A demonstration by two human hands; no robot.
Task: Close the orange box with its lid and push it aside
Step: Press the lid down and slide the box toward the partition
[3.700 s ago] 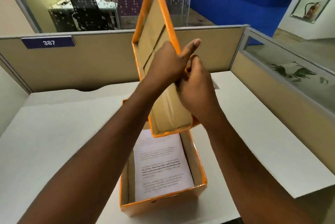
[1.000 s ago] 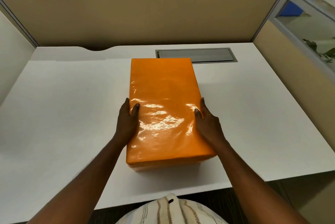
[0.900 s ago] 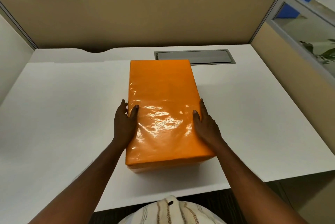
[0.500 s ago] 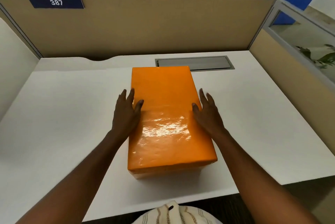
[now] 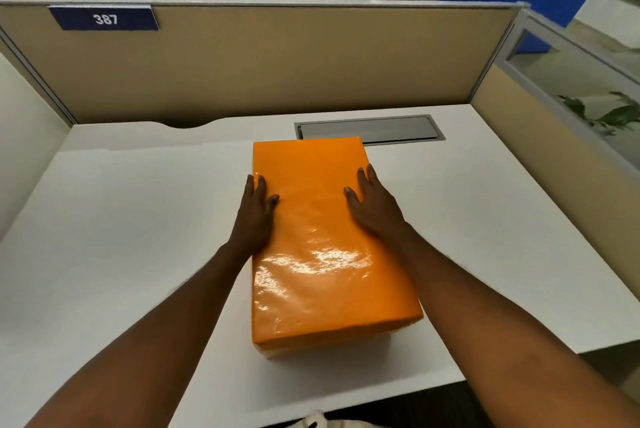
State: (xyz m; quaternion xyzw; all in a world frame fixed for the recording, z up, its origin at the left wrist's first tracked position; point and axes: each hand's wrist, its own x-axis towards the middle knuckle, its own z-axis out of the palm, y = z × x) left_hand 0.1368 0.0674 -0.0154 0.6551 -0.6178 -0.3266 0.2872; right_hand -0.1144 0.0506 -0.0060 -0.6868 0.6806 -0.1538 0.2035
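The lid (image 5: 318,230) already sits square on the orange box (image 5: 332,341), which stands mid-frame on the white desk (image 5: 121,237). Its far end is just short of the grey cable hatch (image 5: 391,127). The left hand (image 5: 254,216) and right hand (image 5: 375,209) lie flat, fingers extended, against the lid's long edges. Closing looks done; I'd judge the push aside remains.

glossy orange lid (image 5: 322,237), white desk (image 5: 121,226), beige partition (image 5: 277,63)
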